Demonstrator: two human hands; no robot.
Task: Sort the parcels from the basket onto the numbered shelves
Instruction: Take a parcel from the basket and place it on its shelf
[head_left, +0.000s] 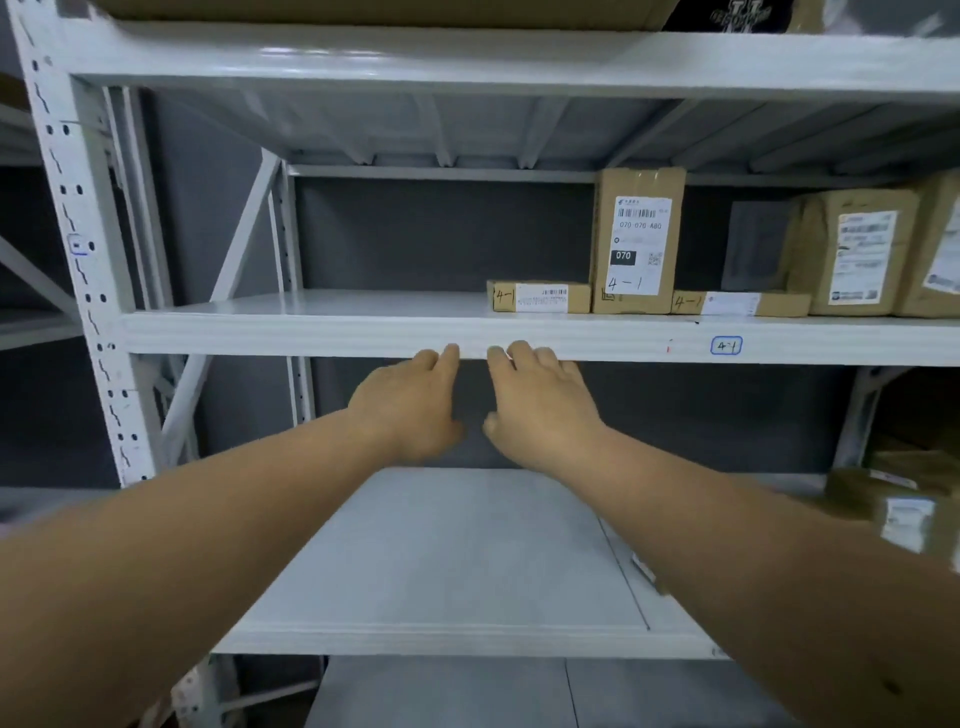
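Bare shelf board (332, 304) stretches open above and left of the fingers (449, 353), with tall headroom. To their upper right, a flat parcel (540, 297), an upright parcel (636, 241) and further boxes (857, 252) block the shelf.

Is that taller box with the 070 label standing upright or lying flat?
Upright: the tall parcel stands on end on the 4-1 shelf, its label reading right way up.

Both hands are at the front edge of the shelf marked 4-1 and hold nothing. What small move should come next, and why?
Probably draw both hands back from the shelf edge and go for another parcel. The left hand and right hand are empty, fingers relaxed, and the flat parcel, the upright parcel and a second flat parcel, each marked 4-1, already sit there.
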